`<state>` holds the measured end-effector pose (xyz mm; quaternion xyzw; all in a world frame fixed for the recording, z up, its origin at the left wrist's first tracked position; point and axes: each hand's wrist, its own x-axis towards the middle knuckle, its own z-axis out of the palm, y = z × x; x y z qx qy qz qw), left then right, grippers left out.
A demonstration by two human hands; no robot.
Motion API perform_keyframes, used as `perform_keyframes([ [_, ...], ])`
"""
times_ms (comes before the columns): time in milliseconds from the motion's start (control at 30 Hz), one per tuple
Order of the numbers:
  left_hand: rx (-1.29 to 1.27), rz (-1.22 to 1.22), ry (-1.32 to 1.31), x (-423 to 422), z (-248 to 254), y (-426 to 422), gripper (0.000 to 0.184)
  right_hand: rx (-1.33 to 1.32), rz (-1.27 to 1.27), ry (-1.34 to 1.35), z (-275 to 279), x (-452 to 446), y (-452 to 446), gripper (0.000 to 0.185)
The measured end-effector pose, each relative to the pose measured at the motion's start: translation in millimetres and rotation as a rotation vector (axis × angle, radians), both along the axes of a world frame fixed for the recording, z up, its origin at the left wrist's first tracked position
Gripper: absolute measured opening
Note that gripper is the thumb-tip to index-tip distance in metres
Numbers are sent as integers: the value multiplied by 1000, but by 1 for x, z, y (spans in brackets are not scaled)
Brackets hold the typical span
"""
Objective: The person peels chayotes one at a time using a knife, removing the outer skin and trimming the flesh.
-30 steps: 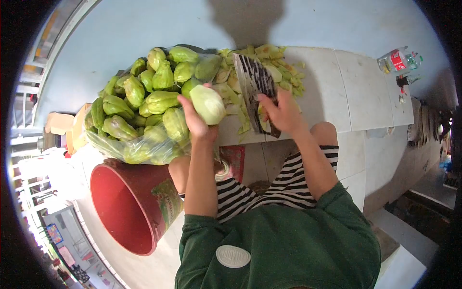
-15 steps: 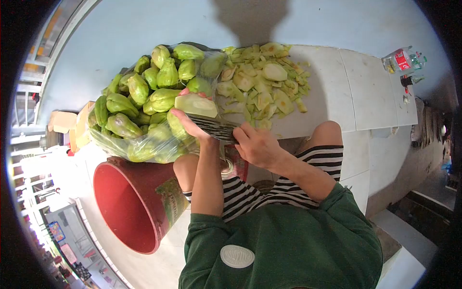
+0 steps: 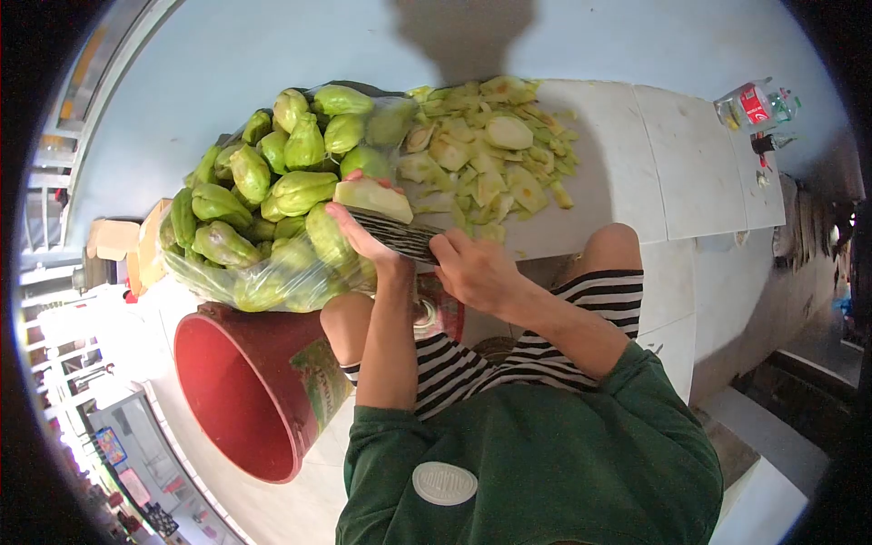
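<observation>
A pale, cut chayote (image 3: 374, 199) sits in my left hand (image 3: 365, 238), whose fingers wrap over its far side while the thumb lies along the near side. My right hand (image 3: 480, 272) grips a broad-bladed knife (image 3: 392, 234) by its handle, which the fingers cover. The shiny blade lies against the near side of the chayote and mirrors dark and light stripes. Just beyond my left hand, whole green chayotes (image 3: 250, 173) fill a clear plastic bag (image 3: 300, 289). To the right of the bag lies a pile of pale slices and peelings (image 3: 490, 163).
A large red bucket (image 3: 238, 395) lies tilted at my left knee, its mouth facing left. The pile rests on a white tiled ledge (image 3: 618, 173) along the wall. Plastic bottles (image 3: 754, 106) stand at its right end. An open cardboard box (image 3: 136, 241) is behind the bag.
The knife and my right hand have shifted slightly left, toward the chayote. My left hand keeps its hold. The whole view has moved a little.
</observation>
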<state>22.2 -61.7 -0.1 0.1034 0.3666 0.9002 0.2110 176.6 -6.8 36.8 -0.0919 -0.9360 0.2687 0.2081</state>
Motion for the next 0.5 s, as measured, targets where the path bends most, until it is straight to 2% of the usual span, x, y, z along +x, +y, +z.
perform_keyframes([
  [133, 65, -10, -113, 11, 1, 7, 64, -12, -32, -35, 2, -3, 0, 26],
  [200, -147, 134, 53, 17, 5, 10, 64, -6, -40, -40, -1, -4, -1, 26],
  [233, -148, 133, 53, 16, 6, 10, 64, 1, -46, -44, -1, -5, -1, 26],
  [300, -33, 63, -125, 13, 8, 12, 64, 6, -54, -42, 1, -6, -1, 26],
  [433, -115, 14, -150, 22, 12, 10, 66, -29, -50, -66, 1, -8, 1, 26],
  [500, -150, 40, -54, 21, 11, 11, 68, -44, -56, -66, -1, -10, 2, 25],
])
